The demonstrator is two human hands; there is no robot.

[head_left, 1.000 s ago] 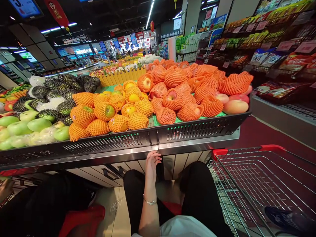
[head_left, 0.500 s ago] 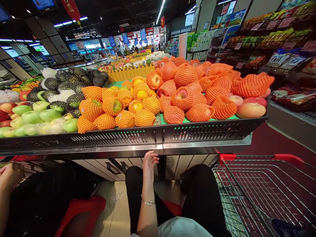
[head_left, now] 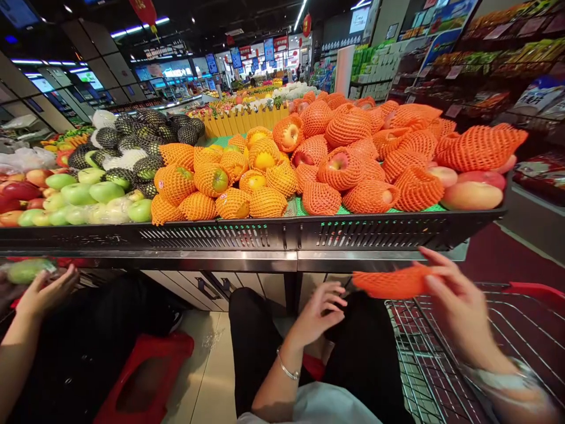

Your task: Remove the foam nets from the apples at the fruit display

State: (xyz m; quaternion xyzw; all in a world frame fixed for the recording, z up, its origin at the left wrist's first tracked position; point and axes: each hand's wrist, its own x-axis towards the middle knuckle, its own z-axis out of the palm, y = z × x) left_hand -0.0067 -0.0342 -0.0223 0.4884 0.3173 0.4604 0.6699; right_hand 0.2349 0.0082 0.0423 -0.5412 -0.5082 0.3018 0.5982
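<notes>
My right hand (head_left: 457,309) reaches in from the right and pinches an empty orange foam net (head_left: 391,284), held flat over the near corner of the shopping cart (head_left: 424,359). A little left of the net, my left hand (head_left: 318,312), with a bracelet at the wrist, hovers over my black-trousered knees. Its fingers are loosely spread and hold nothing. Just ahead runs the black rim of the fruit stand (head_left: 282,235). On it lie piles of fruit in orange nets (head_left: 348,171).
At the far left, another person's hand (head_left: 44,291) touches a green fruit in clear wrap (head_left: 26,271). A red stool (head_left: 141,377) stands below. Green apples (head_left: 88,194) and dark-netted fruit (head_left: 132,138) fill the stand's left. Packaged-goods shelves (head_left: 507,76) line the right aisle.
My right hand has come into view with the orange net. My left hand has dropped from the stand's metal edge and moved right. The other person's hand has risen to the green fruit.
</notes>
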